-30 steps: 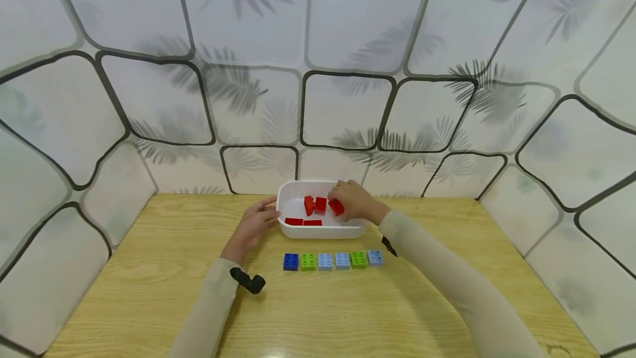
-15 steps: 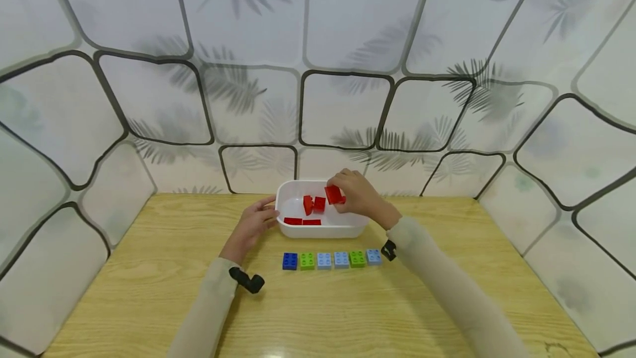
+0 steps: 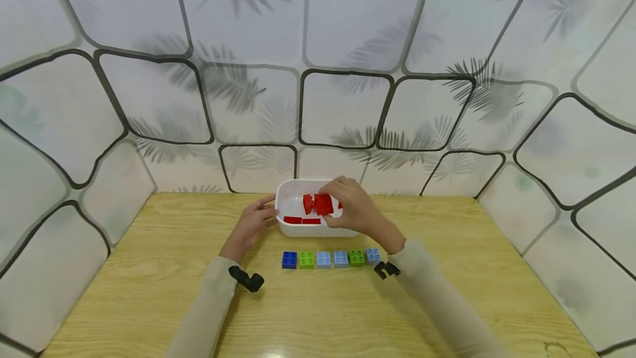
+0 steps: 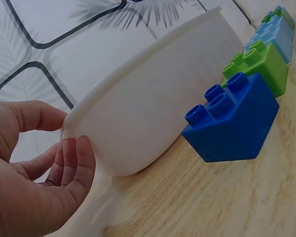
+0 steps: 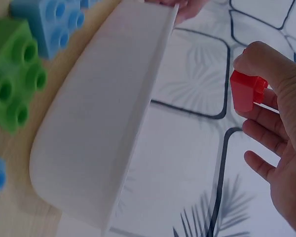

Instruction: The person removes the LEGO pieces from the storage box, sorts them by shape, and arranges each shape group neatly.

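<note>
A white plastic bin (image 3: 293,230) stands toward the back of the table with several red toy bricks inside, among them a brick (image 3: 307,204) near its left side. My left hand (image 3: 252,228) touches the bin's left end, its fingertips resting against the outer wall in the left wrist view. Over the bin, my right hand (image 3: 354,206) pinches a red brick (image 3: 324,204) between thumb and fingers; in the right wrist view this red brick (image 5: 245,91) is seen side-on, above the rim. Part of the bin's right end is hidden behind the right hand.
In front of the bin, several bricks lie in a row: dark blue (image 3: 289,260), green (image 3: 306,260), two light blue, green (image 3: 356,258), light blue (image 3: 372,255). The wooden table (image 3: 298,314) meets a patterned backdrop (image 3: 348,109) behind the bin.
My right hand has lifted the red brick from the bin's right side and carried it left toward the middle. The left hand stays at the bin's left end.
</note>
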Tool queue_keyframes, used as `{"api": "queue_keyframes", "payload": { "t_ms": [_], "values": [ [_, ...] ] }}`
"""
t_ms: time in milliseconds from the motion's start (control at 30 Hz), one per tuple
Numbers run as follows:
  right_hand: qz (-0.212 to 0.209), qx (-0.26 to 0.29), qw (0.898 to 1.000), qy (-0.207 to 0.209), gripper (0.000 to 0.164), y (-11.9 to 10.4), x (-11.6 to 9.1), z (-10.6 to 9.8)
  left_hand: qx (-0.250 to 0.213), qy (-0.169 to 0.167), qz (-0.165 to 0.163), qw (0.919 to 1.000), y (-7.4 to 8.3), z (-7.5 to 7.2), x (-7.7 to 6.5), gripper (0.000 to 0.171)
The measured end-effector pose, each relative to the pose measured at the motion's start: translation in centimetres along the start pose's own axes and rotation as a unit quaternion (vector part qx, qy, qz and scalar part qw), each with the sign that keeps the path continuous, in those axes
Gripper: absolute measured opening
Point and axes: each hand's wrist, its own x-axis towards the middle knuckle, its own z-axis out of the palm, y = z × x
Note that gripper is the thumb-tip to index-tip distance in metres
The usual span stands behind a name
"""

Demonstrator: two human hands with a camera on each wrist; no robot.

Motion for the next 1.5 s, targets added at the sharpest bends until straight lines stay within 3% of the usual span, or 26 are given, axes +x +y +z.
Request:
{"api": "queue_keyframes", "payload": {
  "t_ms": [200,467,900,1200,1367,1500],
  "values": [
    [-0.036,-0.014,0.999,0.008,0.041,-2.5,-0.3,0.9,0.006,0.001,0.000,1.0000,0.0,-0.3,0.0,0.056],
    [-0.046,0.016,0.999,-0.016,0.043,-5.4,-0.6,1.2,0.009,-0.002,0.007,0.9999,0.2,-0.5,-0.2,0.054],
    [-0.060,0.008,0.991,-0.120,0.044,-8.4,-1.4,3.2,0.002,-0.008,0.011,0.9999,0.2,-0.2,0.0,0.054],
    [-0.088,-0.056,0.977,-0.185,0.043,-9.5,-1.8,4.7,-0.002,-0.015,0.020,0.9997,0.1,-0.3,0.2,0.055],
    [-0.069,-0.071,0.969,-0.224,0.045,-10.0,-2.0,5.1,-0.005,-0.017,0.018,0.9997,0.0,-0.4,0.3,0.055],
    [-0.070,-0.083,0.967,-0.230,0.046,-10.2,-2.2,5.5,-0.006,-0.018,0.016,0.9997,0.1,-0.3,0.2,0.055]
  ]
}}
